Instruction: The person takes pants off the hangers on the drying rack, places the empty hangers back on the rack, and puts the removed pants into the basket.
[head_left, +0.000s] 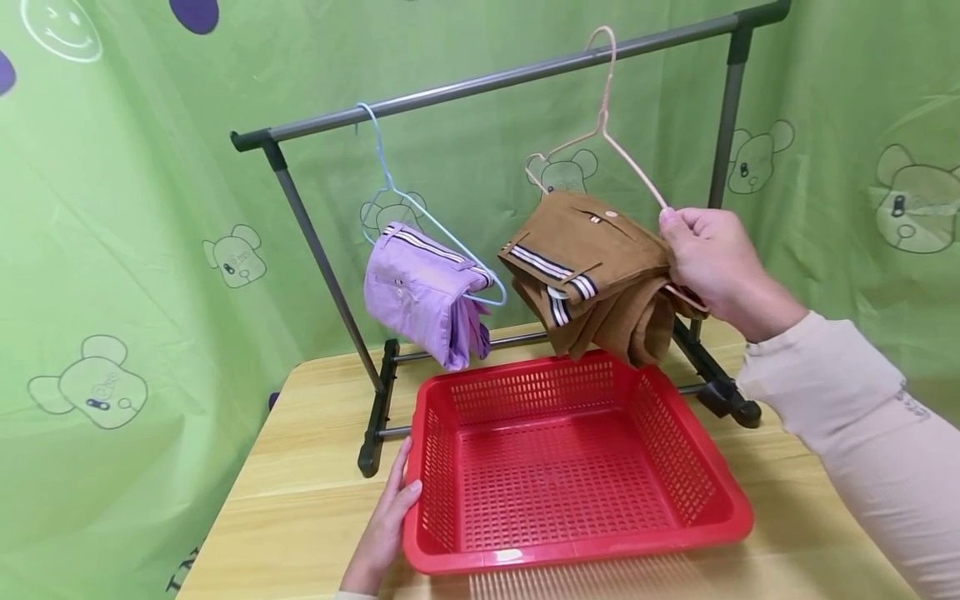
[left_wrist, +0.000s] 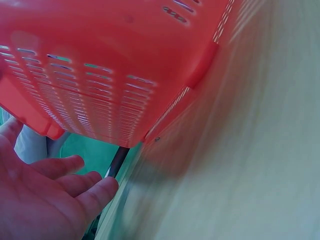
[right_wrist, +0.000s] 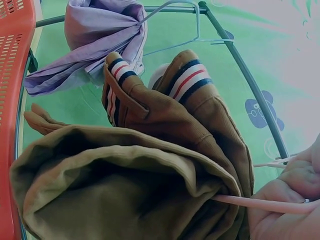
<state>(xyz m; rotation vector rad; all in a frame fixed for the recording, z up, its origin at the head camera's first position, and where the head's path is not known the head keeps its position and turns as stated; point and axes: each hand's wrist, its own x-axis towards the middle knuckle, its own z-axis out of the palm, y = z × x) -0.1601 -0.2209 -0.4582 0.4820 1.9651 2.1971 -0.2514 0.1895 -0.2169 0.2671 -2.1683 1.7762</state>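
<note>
A pink hanger (head_left: 633,167) is pinched at its sloping side by the right hand (head_left: 716,258), thumb and fingers pressed together on it, above the rear right corner of the red basket (head_left: 577,551). Its hook is looped over the rail of a grey rack (head_left: 487,84), which is set behind the basket. Over the hanger's lower bar a brown garment (head_left: 592,242) with a striped waistband is folded; it is hung above the basket's rear right rim.

The left hand (head_left: 384,521) is placed at the basket's left wall, its fingers extended and its thumb at the rim – nothing is gripped by it, and whether every finger touches cannot be told.

Above and behind the basket's rear left corner, a lavender garment (head_left: 420,283) is hung on a blue hanger (head_left: 390,182) – likewise folded. The basket is supported by a wooden table (head_left: 315,433); behind it, a green curtain (head_left: 150,292) is hung, printed with mouse-like figures.
</note>
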